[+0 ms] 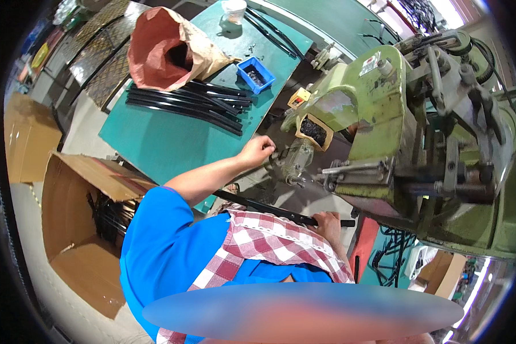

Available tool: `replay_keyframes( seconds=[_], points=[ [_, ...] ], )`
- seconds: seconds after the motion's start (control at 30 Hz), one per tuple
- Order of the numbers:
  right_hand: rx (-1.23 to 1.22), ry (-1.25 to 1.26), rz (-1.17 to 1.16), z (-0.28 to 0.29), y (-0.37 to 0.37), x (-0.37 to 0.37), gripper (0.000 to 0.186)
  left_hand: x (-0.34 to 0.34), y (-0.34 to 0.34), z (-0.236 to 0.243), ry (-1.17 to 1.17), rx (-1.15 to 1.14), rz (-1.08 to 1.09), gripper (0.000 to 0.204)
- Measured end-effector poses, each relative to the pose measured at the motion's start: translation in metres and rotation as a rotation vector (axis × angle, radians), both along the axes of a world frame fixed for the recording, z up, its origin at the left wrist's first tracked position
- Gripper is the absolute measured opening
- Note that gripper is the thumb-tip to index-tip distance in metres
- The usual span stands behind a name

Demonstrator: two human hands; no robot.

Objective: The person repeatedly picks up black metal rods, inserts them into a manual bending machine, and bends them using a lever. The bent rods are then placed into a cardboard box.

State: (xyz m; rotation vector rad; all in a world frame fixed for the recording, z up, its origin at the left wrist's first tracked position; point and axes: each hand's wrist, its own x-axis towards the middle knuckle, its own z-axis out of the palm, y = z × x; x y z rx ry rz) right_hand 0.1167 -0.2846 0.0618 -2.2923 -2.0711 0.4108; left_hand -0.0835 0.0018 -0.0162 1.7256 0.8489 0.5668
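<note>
My right hand (328, 225) is closed round a long black metal strip (264, 208) with small holes in it, near its right end. The strip lies slantwise just in front of my checked apron. My left hand (258, 152) is raised between the green table and the machine, with thumb and fingers pressed together. Whatever may be in that pinch is too small to make out. Close by is the front of a worn green machine (378, 123). A carton tray of small dark parts (313, 133) sits on the machine, just beyond my left hand.
On the green table (155, 135) lie several black strips (189, 103), a large paper sack (206, 54) and a blue bin (256, 75) of small parts. An open cardboard box (86, 269) with dark strips stands at lower left. A yellow switch box (298, 98) sits near the machine.
</note>
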Motion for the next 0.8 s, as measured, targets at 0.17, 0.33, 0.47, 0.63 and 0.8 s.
replay_keyframes(
  seconds=[0.17, 0.33, 0.47, 0.63, 0.8],
  points=[
    [0.106, 0.008, 0.204, -0.019, 0.004, 0.013, 0.023, -0.008, -0.093, 0.028, 0.245, -0.033, -0.536, 0.031],
    [0.161, 0.011, 0.409, -0.039, 0.019, 0.013, 0.025, 0.001, -0.174, 0.003, 0.423, -0.033, -0.641, 0.045],
    [0.291, 0.112, 0.640, -0.077, 0.076, 0.000, 0.027, -0.032, -0.151, -0.036, 0.381, 0.044, -0.517, 0.043],
    [-0.056, 0.412, 0.796, -0.071, 0.092, -0.045, 0.035, -0.089, -0.192, 0.019, 0.688, 0.039, -0.307, 0.042],
    [-0.617, 0.678, 1.101, -0.059, 0.127, -0.091, 0.065, -0.126, -0.228, 0.082, 0.931, 0.128, -0.111, 0.039]
  ],
)
